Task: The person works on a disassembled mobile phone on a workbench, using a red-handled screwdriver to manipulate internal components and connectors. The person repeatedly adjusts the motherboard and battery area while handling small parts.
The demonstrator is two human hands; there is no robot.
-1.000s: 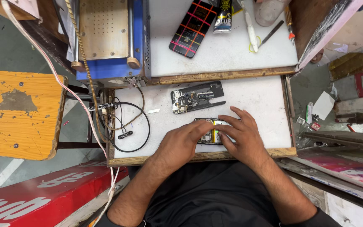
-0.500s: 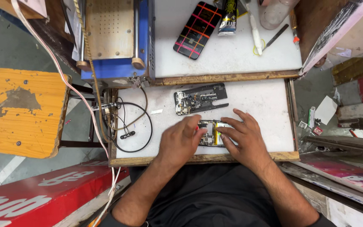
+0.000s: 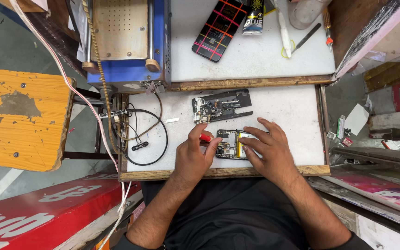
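Near the front edge of the white bench point(image 3: 283, 111), seen from the head camera: opened phone point(image 3: 231, 144), back off, board and battery exposed, flat on the surface. Long axis roughly left to right, parallel to that front edge; board end toward the left hand, battery end hidden under the right hand. Which end is the phone's top cannot be told.

Left hand point(image 3: 193, 159) just left of the phone, fingers curled around a red-handled tool point(image 3: 205, 138), tip aimed rightward at the board end; whether the tip touches cannot be told. Right hand point(image 3: 269, 150) spread flat over the phone's right half, fingers apart, pressing it down, not clamped around it. Both hands close together, meeting at the phone; left hand nearer the exposed board, right hand actually on the phone.

Behind the phone, farther from the body: detached frame point(image 3: 221, 105), also lying left to right, slightly tilted, apart from both hands. Left of the phone: coiled black cable point(image 3: 144, 139), well clear of the left hand. On the raised shelf beyond the frame: 1 chequered phone case point(image 3: 219, 28), 1 glue tube point(image 3: 254, 17), a blue machine point(image 3: 128, 41) at the left. Off the bench, far left: yellow stool point(image 3: 21, 118).
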